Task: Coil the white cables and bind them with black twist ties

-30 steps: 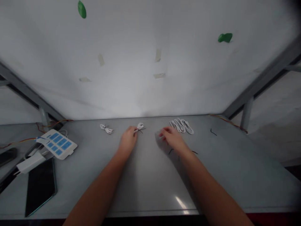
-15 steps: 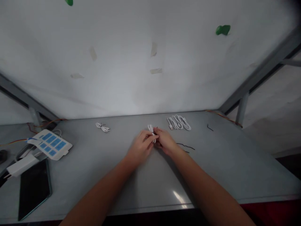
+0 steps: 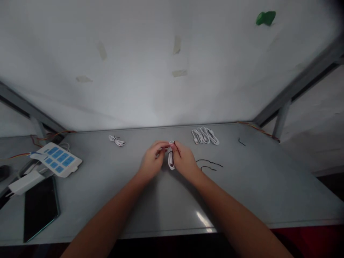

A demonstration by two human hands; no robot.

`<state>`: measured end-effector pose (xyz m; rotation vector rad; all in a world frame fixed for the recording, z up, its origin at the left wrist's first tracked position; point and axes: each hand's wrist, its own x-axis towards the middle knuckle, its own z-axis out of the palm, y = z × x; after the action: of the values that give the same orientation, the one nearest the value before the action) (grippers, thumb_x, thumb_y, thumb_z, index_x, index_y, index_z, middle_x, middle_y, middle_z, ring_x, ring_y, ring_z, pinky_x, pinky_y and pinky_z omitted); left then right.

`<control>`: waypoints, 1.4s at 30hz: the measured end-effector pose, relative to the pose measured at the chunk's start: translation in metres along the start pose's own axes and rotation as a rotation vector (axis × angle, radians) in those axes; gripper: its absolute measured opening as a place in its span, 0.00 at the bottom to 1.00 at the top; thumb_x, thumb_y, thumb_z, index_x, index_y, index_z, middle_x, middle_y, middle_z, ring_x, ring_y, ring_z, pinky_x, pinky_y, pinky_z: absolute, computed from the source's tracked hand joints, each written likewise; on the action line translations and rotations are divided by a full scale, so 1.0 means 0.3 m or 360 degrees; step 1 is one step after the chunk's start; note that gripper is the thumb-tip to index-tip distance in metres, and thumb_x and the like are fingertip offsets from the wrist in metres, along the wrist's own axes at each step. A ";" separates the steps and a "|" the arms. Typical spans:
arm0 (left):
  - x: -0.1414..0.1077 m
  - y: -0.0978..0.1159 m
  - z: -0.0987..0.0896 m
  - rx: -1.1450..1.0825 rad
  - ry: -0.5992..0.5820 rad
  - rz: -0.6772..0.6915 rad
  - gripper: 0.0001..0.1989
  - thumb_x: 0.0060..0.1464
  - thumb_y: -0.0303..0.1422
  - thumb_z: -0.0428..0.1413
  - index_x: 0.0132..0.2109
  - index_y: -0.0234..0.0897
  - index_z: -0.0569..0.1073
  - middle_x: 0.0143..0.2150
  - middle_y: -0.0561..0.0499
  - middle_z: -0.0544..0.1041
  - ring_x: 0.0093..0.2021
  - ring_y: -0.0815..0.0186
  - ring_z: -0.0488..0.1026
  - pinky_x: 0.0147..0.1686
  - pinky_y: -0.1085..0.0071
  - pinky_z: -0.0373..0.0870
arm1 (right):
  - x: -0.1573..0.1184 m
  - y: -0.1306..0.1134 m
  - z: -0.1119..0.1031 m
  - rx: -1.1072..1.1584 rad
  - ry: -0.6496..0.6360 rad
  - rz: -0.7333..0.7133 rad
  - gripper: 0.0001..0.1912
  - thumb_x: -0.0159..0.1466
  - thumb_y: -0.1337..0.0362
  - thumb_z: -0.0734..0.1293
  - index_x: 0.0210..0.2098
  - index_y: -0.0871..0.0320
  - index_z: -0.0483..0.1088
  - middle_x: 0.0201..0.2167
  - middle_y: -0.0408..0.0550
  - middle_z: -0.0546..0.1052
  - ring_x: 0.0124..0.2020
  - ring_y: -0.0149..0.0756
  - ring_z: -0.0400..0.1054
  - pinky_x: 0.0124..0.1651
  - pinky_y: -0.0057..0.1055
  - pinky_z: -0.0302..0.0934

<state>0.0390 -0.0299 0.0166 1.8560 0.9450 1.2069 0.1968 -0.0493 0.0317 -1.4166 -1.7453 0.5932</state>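
A small white cable bundle (image 3: 171,157) is held above the middle of the table (image 3: 113,200), its long axis running nearly upright, the looped end hanging down toward the table top. It is pinched near its upper end between the left hand (image 3: 152,162) and the right hand (image 3: 185,161), whose fingers are closed narrowly on it; a thin black tie (image 3: 176,147) is seen at the top of the bundle by the right fingertips.

Compared with half a second ago, the hands have been lifted slightly and the bundle, then hidden between the fingers, is now hung out lengthwise below them. A second ago the hands were apart and the bundle lay at the left fingertips.

The cable is smooth, round and white, folded into tight loops. Loose black ties (image 3: 208,165), thin and wavy, are lying just right of the right hand. A larger cable coil (image 3: 205,136) lies farther back, and another tied bundle (image 3: 116,140) to the left. The table is matt grey and smooth.
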 end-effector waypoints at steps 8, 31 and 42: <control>-0.015 0.017 0.033 0.0161 -0.0255 0.0028 0.19 0.54 0.26 0.59 0.54 0.38 0.72 0.50 0.44 0.73 0.52 0.58 0.71 0.51 0.62 0.72 | 0.012 0.003 -0.028 -0.0200 -0.0012 0.0023 0.16 0.74 0.59 0.55 0.31 0.54 0.63 0.22 0.43 0.69 0.25 0.36 0.61 0.30 0.31 0.47; -0.021 0.070 0.034 -0.0904 0.0194 -0.0540 0.15 0.63 0.38 0.57 0.54 0.43 0.80 0.61 0.46 0.75 0.59 0.60 0.70 0.53 0.66 0.67 | 0.048 0.004 -0.019 -0.0911 -0.0105 0.0024 0.19 0.75 0.63 0.53 0.39 0.59 0.73 0.28 0.53 0.78 0.30 0.42 0.67 0.37 0.35 0.51; -0.042 0.045 0.049 0.0194 -0.0098 0.0068 0.25 0.65 0.42 0.57 0.65 0.41 0.67 0.64 0.39 0.71 0.65 0.52 0.66 0.66 0.55 0.59 | 0.032 0.045 -0.004 0.0153 0.0051 0.0046 0.21 0.75 0.51 0.51 0.30 0.53 0.61 0.25 0.43 0.71 0.27 0.35 0.63 0.30 0.31 0.52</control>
<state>0.0516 -0.0497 0.0186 2.0069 0.9681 1.1327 0.2051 -0.0367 0.0249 -1.3788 -1.6519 0.6579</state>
